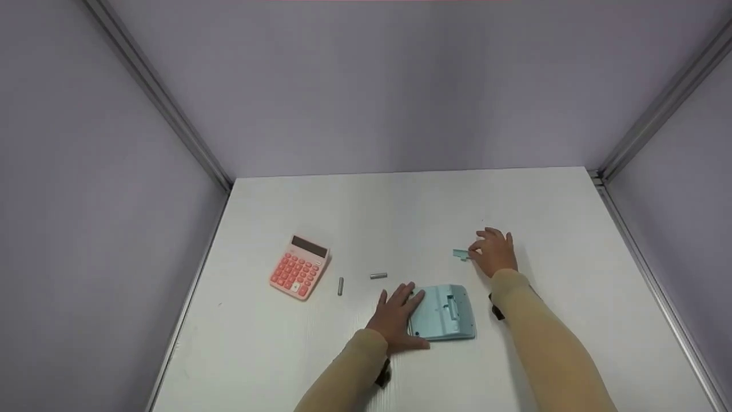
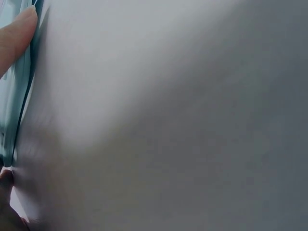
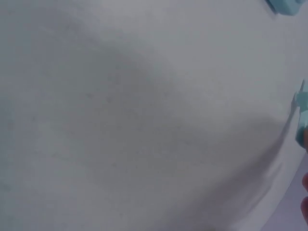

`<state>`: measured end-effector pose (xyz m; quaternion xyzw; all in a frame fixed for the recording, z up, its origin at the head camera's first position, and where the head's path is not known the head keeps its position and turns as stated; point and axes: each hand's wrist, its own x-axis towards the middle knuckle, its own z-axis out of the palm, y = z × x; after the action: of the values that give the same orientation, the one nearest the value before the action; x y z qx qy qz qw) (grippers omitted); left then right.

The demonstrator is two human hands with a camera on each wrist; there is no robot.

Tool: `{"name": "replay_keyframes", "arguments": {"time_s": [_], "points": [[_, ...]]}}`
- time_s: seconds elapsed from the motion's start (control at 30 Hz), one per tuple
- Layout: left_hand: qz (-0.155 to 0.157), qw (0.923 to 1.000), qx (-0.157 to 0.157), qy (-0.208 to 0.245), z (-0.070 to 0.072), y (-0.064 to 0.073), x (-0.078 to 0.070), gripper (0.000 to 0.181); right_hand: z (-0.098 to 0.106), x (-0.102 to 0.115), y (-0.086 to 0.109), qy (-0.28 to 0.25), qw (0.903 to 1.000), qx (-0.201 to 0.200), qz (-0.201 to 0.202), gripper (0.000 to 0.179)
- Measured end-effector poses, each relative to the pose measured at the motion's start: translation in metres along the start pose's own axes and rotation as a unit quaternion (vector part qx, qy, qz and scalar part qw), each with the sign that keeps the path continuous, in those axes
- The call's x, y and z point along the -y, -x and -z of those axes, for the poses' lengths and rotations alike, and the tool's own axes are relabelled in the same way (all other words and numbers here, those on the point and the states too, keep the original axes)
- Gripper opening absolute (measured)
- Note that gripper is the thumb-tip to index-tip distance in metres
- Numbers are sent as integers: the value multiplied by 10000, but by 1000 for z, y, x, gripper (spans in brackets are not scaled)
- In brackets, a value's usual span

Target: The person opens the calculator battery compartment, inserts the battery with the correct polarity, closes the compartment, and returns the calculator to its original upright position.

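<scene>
A light blue calculator [image 1: 432, 312] lies face down with its battery compartment [image 1: 452, 307] uncovered. My left hand [image 1: 394, 320] holds its left end, fingers at the upper corner and thumb along the near edge. In the left wrist view, a finger [image 2: 18, 41] rests on the calculator's edge [image 2: 19, 96]. Between thumb and finger, my right hand [image 1: 493, 252] pinches a light blue battery cover [image 1: 460, 253] beyond the calculator. Part of that cover [image 3: 302, 103] shows at the right edge of the right wrist view; the fingers hide the rest.
Two silver batteries, one upright in view [image 1: 340, 286] and one crosswise [image 1: 378, 276], lie left of the blue calculator. Farther left, a pink calculator [image 1: 300, 267] lies face up. Grey walls [image 1: 343, 86] enclose the white table [image 1: 257, 355] at the back and sides.
</scene>
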<state>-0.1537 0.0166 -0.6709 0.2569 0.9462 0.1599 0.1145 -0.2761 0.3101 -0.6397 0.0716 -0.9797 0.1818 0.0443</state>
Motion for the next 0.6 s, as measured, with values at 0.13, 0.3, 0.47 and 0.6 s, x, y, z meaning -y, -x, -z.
{"name": "replay_keyframes", "arguments": {"time_s": [0.13,0.3,0.47,0.6], "points": [[20,9999,86,61,4,1,-2,115,-1,0,-2,-27,10000,61,-38,12],[-55,10000,-58,43,-1,1,-1,115,0,1,0,-29,9999,139,-69,13],[-68,9999,-62,111,-6,-1,1,115,-2,-2,1,-62,9995,216,-223,17],[-24,9999,-75,138,-8,-1,4,115,-5,-3,4,-224,9996,-76,-173,18]]}}
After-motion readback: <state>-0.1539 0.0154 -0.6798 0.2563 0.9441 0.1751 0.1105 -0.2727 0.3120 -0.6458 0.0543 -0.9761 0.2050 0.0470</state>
